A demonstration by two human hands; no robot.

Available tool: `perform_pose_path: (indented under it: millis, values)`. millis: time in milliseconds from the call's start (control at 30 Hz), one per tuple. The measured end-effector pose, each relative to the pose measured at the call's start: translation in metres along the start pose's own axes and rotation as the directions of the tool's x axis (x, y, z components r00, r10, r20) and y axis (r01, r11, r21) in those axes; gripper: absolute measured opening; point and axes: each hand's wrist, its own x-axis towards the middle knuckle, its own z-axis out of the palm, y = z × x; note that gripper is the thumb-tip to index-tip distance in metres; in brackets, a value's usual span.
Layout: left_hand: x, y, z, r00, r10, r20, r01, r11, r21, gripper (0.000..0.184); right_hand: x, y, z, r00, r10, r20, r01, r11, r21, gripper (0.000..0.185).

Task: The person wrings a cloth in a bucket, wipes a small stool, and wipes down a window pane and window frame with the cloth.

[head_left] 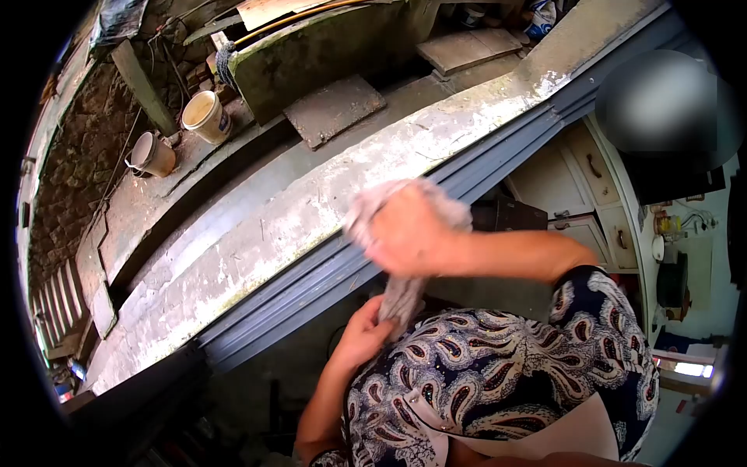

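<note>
A greyish-pink cloth [449, 204] is bunched under and around my right hand [408, 233], which is closed on it above the blue-grey metal rail, slightly blurred. From there the cloth hangs in a twisted strip towards my body. My left hand [364, 331] grips the lower end of this strip, close to the patterned shirt [475, 350]. The ribbed metal rail [288, 300] runs diagonally beneath the cloth, along a weathered concrete ledge [311, 198].
Beyond the ledge lie a sunken channel and a loose slab [334, 110]. Two buckets, one white [206, 118] and one brownish [153, 156], stand at the upper left near a stone wall. Cabinets with drawers [595, 167] are on the right.
</note>
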Motion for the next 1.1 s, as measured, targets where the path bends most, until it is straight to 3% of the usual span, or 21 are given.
perform_pose_path:
  millis: [33, 67, 133, 233, 267, 300, 367, 467, 533, 567, 667, 833, 1000, 1100]
  values:
    - [-0.011, 0.001, -0.005, 0.998, 0.013, -0.062, -0.014, 1.000, -0.019, 0.041, 0.009, -0.018, 0.009, 0.984, -0.131, -0.122, 0.135, 0.991, 0.024, 0.024]
    - [-0.024, 0.003, -0.008, 0.992, 0.024, -0.123, -0.029, 0.999, -0.037, 0.040, 0.013, -0.037, 0.026, 0.911, -0.181, -0.370, 0.212, 0.976, 0.045, 0.021]
    - [-0.047, 0.007, -0.011, 0.971, 0.040, -0.236, -0.055, 0.997, -0.059, 0.038, 0.031, -0.073, 0.036, 0.841, -0.187, -0.507, 0.294, 0.946, 0.138, 0.025]
    - [-0.077, 0.006, -0.011, 0.912, 0.058, -0.405, -0.094, 0.993, -0.070, 0.031, 0.058, -0.123, 0.051, 0.701, -0.209, -0.682, 0.377, 0.920, 0.106, 0.026]
    - [-0.085, 0.007, -0.009, 0.894, 0.058, -0.444, -0.109, 0.990, -0.089, 0.031, 0.067, -0.141, 0.059, 0.793, -0.195, -0.577, 0.396, 0.884, 0.246, 0.026]
    - [-0.092, 0.011, -0.005, 0.874, 0.051, -0.482, -0.117, 0.987, -0.107, 0.031, 0.078, -0.158, 0.063, 0.807, -0.219, -0.549, 0.436, 0.847, 0.303, 0.025]
    - [-0.099, 0.017, 0.001, 0.843, 0.044, -0.536, -0.119, 0.987, -0.106, 0.034, 0.089, -0.172, 0.057, 0.728, -0.328, -0.602, 0.516, 0.840, 0.166, 0.023]
    - [-0.102, 0.020, 0.006, 0.818, 0.087, -0.568, -0.135, 0.990, -0.042, 0.041, 0.097, -0.149, 0.045, 0.778, -0.450, -0.439, 0.612, 0.700, 0.367, 0.018]
    - [-0.093, 0.020, 0.010, 0.832, 0.059, -0.552, -0.118, 0.990, -0.072, 0.044, 0.093, -0.131, 0.052, 0.718, -0.388, -0.577, 0.678, 0.576, 0.457, 0.011]
    - [-0.086, 0.015, 0.011, 0.843, 0.109, -0.526, -0.179, 0.980, -0.085, 0.045, 0.087, -0.113, 0.040, 0.815, -0.436, -0.382, 0.580, 0.631, 0.516, 0.009]
    - [-0.066, 0.018, 0.021, 0.889, 0.131, -0.439, -0.222, 0.962, -0.162, 0.046, 0.059, -0.057, 0.023, 0.834, -0.473, -0.283, 0.550, 0.739, 0.388, 0.019]
    - [-0.050, 0.004, 0.037, 0.898, 0.141, -0.417, -0.268, 0.927, -0.262, 0.045, 0.040, -0.036, 0.025, 0.808, -0.467, -0.360, 0.571, 0.771, 0.282, 0.020]
    - [-0.071, -0.009, 0.041, 0.811, 0.145, -0.567, -0.306, 0.931, -0.199, 0.045, 0.073, -0.101, 0.023, 0.820, -0.527, -0.226, 0.571, 0.720, 0.393, 0.024]
    - [-0.092, -0.008, 0.038, 0.752, 0.134, -0.646, -0.317, 0.932, -0.176, 0.045, 0.094, -0.133, 0.023, 0.731, -0.479, -0.486, 0.682, 0.537, 0.496, 0.028]
